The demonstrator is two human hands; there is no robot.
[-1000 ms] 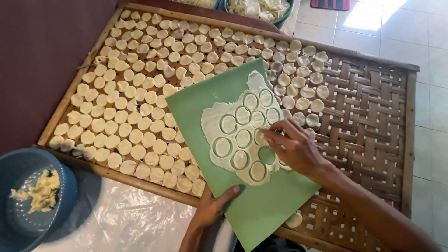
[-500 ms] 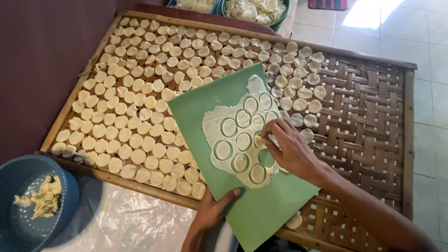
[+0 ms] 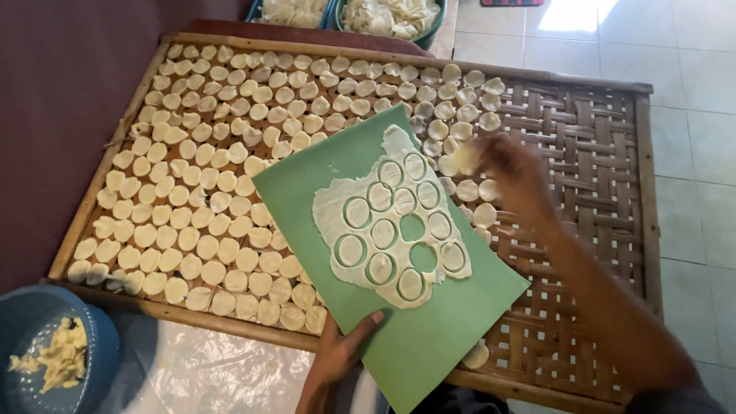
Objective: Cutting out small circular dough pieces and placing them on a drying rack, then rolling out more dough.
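Note:
My left hand (image 3: 337, 360) grips the near edge of a green flexible sheet (image 3: 452, 337) held over a woven bamboo tray (image 3: 583, 153). On the sheet lies a thin pale dough sheet (image 3: 391, 222) cut into round discs, with two holes where discs are gone. My right hand (image 3: 517, 172), blurred, is over the tray just right of the green sheet and holds a round dough disc (image 3: 465, 159) at its fingertips. Several rows of dough discs (image 3: 222, 169) cover the left and middle of the tray.
A blue bowl (image 3: 31, 330) with dough scraps sits at the lower left on clear plastic film (image 3: 199, 376). Two basins with white pieces (image 3: 391, 15) stand behind the tray. Pale floor tiles (image 3: 690, 69) lie to the right; a dark red surface (image 3: 61, 92) to the left.
My right hand lifted a disc off the dough sheet and moved up and right over the tray, leaving a new hole. The left hand still holds the green sheet.

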